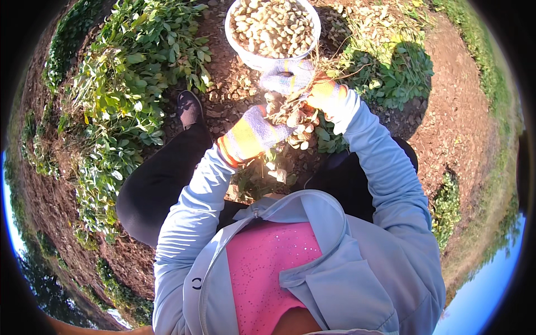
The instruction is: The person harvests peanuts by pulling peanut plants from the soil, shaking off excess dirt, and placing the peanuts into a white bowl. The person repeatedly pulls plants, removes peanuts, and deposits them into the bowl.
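Both my hands wear striped orange and lavender work gloves. My right hand (301, 81) is closed round the roots of an uprooted peanut plant (294, 106), just below the bucket's near rim. Clusters of soil-covered pods hang from the roots, and green leaves hang down beneath. My left hand (254, 134) is closed on peanut pods at the left side of the same cluster; its fingertips are partly hidden among them. Beyond my hands stands a white bucket (244, 56) heaped with picked peanuts (273, 28).
Leafy peanut plants (120, 106) are piled along the left. More pulled plants (391, 67) lie to the right of the bucket. Loose peanuts (237, 86) are scattered on brown soil (455, 100) near my shoe (190, 109). My bent legs flank the work.
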`<action>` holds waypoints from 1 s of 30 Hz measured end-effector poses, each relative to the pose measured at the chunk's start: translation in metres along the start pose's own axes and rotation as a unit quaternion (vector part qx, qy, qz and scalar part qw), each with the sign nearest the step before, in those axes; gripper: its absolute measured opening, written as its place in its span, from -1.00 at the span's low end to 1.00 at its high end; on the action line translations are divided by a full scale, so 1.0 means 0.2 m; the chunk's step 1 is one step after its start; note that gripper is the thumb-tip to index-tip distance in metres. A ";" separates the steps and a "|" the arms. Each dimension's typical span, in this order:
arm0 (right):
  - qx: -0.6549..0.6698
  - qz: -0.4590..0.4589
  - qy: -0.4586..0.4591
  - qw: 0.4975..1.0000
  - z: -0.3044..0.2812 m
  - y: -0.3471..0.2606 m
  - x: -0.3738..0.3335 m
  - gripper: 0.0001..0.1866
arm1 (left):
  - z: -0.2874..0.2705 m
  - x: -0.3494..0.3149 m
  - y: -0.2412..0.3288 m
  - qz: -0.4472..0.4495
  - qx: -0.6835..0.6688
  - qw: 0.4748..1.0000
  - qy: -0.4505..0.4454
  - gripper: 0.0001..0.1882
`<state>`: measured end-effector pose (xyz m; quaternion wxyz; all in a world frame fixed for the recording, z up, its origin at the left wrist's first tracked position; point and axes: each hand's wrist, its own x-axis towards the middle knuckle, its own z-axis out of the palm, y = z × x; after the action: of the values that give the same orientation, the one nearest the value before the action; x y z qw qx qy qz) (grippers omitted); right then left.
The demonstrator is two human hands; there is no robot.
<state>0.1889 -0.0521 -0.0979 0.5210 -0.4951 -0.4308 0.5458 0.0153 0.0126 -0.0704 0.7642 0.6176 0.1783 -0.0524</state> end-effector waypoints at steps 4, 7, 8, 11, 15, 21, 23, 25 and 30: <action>-0.045 0.083 0.118 0.988 0.03 -0.04 0.03 -0.74 | 0.03 0.05 -0.12 0.100 0.169 0.973 0.125 -0.82; -0.102 0.024 0.175 0.979 0.04 0.03 0.10 -0.76 | 0.03 0.08 -0.16 0.019 0.154 0.975 0.158 -0.72; -0.109 0.010 0.194 0.975 0.03 0.06 0.13 -0.75 | 0.03 0.09 -0.17 0.008 0.117 0.979 0.165 -0.71; -0.102 -0.025 0.254 0.962 -0.07 0.18 0.22 -0.74 | 0.00 0.09 -0.19 -0.013 0.048 0.984 0.170 -0.69; -0.069 -0.033 0.356 0.931 -0.43 0.30 0.31 -0.73 | 0.03 0.06 -0.18 0.084 0.136 0.973 0.164 -0.69; -0.177 -0.089 0.347 0.916 -0.44 0.17 0.35 -0.64 | -0.10 0.03 -0.12 0.177 0.612 0.751 0.173 -0.63; -0.207 -0.119 0.328 0.914 -0.37 0.10 0.33 -0.60 | -0.10 0.04 -0.11 0.157 0.319 0.909 0.218 -0.67; -0.205 -0.135 0.278 0.929 -0.29 0.04 0.31 -0.56 | -0.09 0.04 -0.13 -0.041 -0.165 0.962 0.213 -0.70; -0.109 -0.009 0.017 0.994 -0.09 -0.08 0.10 -0.37 | -0.13 0.08 -0.27 0.046 -0.033 0.977 0.203 -0.74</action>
<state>0.2103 -0.0310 -0.0864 0.4758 -0.5545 -0.4832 0.4823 0.0090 0.0267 -0.1305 0.7338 0.5970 0.3028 0.1157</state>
